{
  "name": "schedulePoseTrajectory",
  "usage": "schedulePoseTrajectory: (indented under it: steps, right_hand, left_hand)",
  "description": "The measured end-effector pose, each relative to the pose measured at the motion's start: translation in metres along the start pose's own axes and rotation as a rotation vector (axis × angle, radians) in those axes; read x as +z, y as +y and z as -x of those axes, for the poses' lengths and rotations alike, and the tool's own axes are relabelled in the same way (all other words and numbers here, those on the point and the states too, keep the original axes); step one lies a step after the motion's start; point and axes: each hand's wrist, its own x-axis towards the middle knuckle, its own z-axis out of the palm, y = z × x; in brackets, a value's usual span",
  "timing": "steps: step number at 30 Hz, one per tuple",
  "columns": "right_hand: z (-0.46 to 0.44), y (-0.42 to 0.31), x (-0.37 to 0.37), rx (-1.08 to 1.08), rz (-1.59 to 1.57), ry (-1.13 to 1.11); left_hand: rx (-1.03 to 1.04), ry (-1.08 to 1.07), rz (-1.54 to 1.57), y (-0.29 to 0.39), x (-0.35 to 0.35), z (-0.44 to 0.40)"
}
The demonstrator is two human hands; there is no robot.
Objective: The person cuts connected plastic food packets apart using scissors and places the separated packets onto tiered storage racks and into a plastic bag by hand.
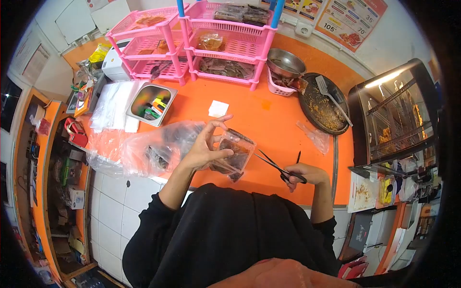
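My left hand [207,149] grips a clear plastic container [240,150] tilted above the orange table, thumb on one side and fingers on the other. Dark edges show along the container's top and bottom; what they belong to is unclear. My right hand [301,175] has its fingers in the handles of black scissors [274,165]. The blades are slightly apart and point at the container without touching it. Left of my left hand lies a large clear plastic bag [139,151] with dark items inside. A small white paper [219,108] rests beyond the container.
Pink plastic racks [225,55] hold packets at the back. A metal tub [151,104] of markers stands left. To the right are a metal bowl [286,63], a round dark pan [314,108] with a spatula, a plastic scrap [314,137], and a glass display case [391,115].
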Motion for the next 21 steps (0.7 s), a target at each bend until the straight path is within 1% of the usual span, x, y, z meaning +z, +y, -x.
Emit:
schedulePoseTrajectory:
  steps: [2, 5, 6, 9, 11, 14, 18, 21]
  right_hand:
    - [-0.008, -0.001, 0.005, -0.045, -0.013, 0.017]
    - [-0.022, -0.001, 0.007, -0.04, 0.052, 0.031]
    - [-0.024, -0.004, 0.01, -0.067, 0.019, 0.037]
    - [-0.027, -0.014, 0.013, -0.131, -0.038, 0.04]
    - [-0.029, -0.01, 0.012, -0.153, -0.031, 0.026]
    - [-0.033, -0.005, 0.01, -0.139, -0.02, 0.033]
    - [-0.028, -0.01, 0.008, -0.041, 0.03, 0.03]
    - [-0.03, -0.007, 0.009, -0.011, 0.012, 0.016]
  left_hand:
    - [-0.046, -0.039, -0.029, -0.003, 0.003, 0.0]
    - [-0.122, -0.104, -0.045, -0.008, 0.005, 0.0]
    - [-0.147, -0.127, -0.048, -0.011, 0.004, -0.001]
    - [-0.292, -0.089, 0.005, -0.021, -0.003, -0.001]
    - [-0.318, -0.119, 0.022, -0.028, -0.005, 0.0]
    - [-0.358, -0.172, 0.066, -0.029, -0.005, 0.001]
    - [-0.421, -0.203, 0.115, -0.024, -0.006, 0.001]
    - [-0.446, -0.283, 0.132, -0.026, -0.006, 0.002]
